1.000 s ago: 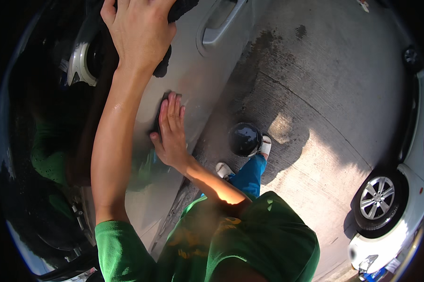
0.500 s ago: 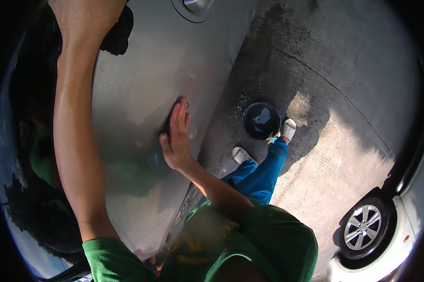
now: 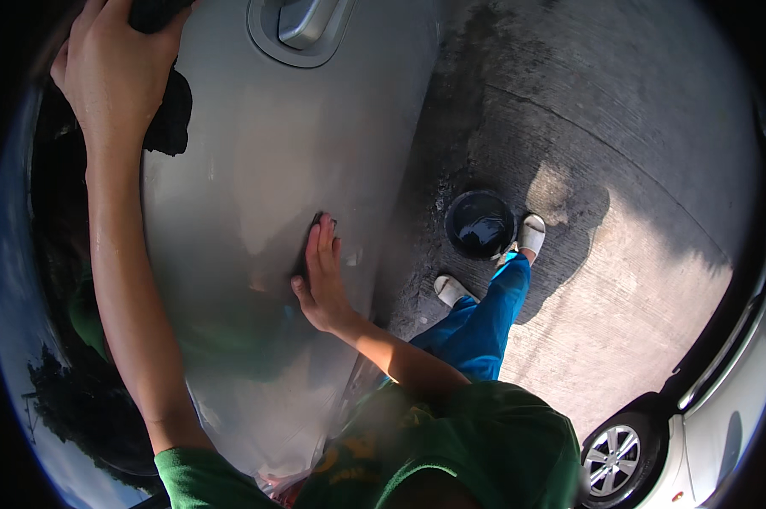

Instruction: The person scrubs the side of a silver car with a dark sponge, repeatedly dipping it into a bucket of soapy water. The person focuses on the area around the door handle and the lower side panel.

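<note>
My left hand (image 3: 120, 72) is near the upper left, its arm stretched along the side of a silver-grey car. It holds a black cloth (image 3: 169, 119) against the car where the dark window (image 3: 60, 229) meets the door; part of the cloth bunches out beside the wrist and more shows between the fingers. My right hand (image 3: 322, 284) rests flat on the door panel (image 3: 247, 161), fingers stretched out and thumb apart, with nothing seen in it. Above both, at the top edge, sits the door handle (image 3: 305, 21) in its rounded recess.
A round black bucket (image 3: 480, 225) holding liquid stands on the concrete ground (image 3: 603, 280), right beside my feet in light slippers (image 3: 531, 233). Wet dark patches lie around it. At the lower right stands another light-coloured car (image 3: 731, 407) with a silver-spoked wheel (image 3: 612, 461).
The view has shifted, so the door handle and my left hand with the cloth show more fully. My right hand stays flat on the door.
</note>
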`<move>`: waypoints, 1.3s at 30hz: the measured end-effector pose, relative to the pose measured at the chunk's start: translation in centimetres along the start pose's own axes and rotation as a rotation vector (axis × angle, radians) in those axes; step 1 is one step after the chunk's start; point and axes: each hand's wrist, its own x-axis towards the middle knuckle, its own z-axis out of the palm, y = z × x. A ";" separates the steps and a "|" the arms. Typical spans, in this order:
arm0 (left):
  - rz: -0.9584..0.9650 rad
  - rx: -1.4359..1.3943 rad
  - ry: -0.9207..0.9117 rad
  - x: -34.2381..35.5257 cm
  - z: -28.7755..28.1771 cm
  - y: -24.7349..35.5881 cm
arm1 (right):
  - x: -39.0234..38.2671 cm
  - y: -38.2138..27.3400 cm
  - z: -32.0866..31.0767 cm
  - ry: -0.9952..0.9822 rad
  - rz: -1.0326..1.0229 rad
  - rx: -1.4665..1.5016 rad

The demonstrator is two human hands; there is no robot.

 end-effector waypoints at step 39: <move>0.445 0.196 -0.201 -2.2 6.0 1.8 | 18.7 3.8 -8.2 0.160 -0.154 -0.058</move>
